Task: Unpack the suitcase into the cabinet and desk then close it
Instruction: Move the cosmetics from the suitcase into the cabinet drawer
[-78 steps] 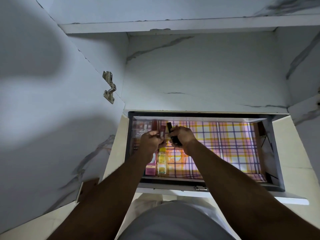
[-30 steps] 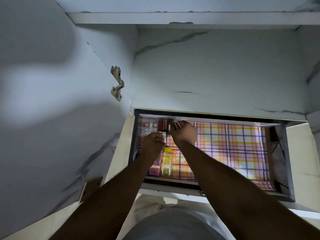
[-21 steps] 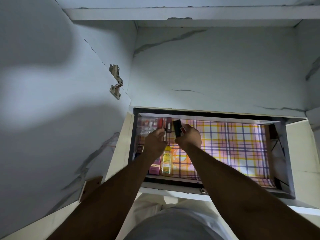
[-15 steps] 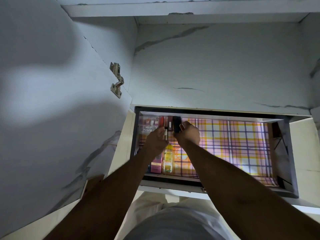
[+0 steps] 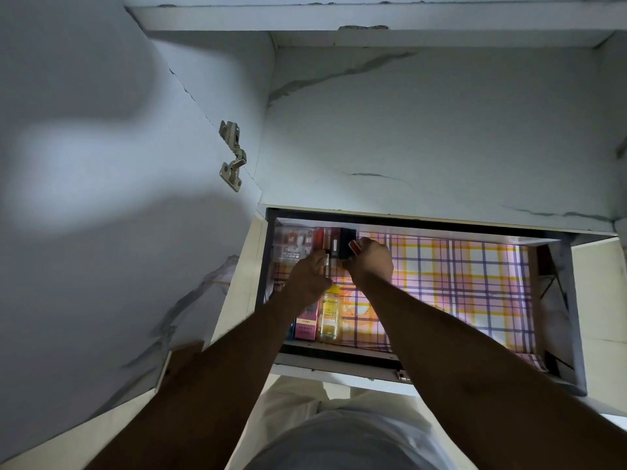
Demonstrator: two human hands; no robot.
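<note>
Plaid-lined drawer [image 5: 573,300], pulled open, both hands at its far left corner.
Nearest lie a pink box [image 5: 307,322] and yellow bottle [image 5: 329,315]; beyond, the left hand [image 5: 310,278] pinches a small white piece, and the right hand [image 5: 371,262] grips a black case [image 5: 346,242] among the back-row cosmetics [image 5: 293,244].

Drawer [image 5: 559,300] pulled out under the shelf [image 5: 441,137], door [image 5: 101,198] swung wide to the drawer's left, hinge [image 5: 232,156] on it. In the drawer's left end: bottle [image 5: 329,317] near the front, box [image 5: 307,322] just left of it, small cases [image 5: 325,240] along the back. Both hands, left [image 5: 310,276] and right [image 5: 371,262], at those cases.
</note>
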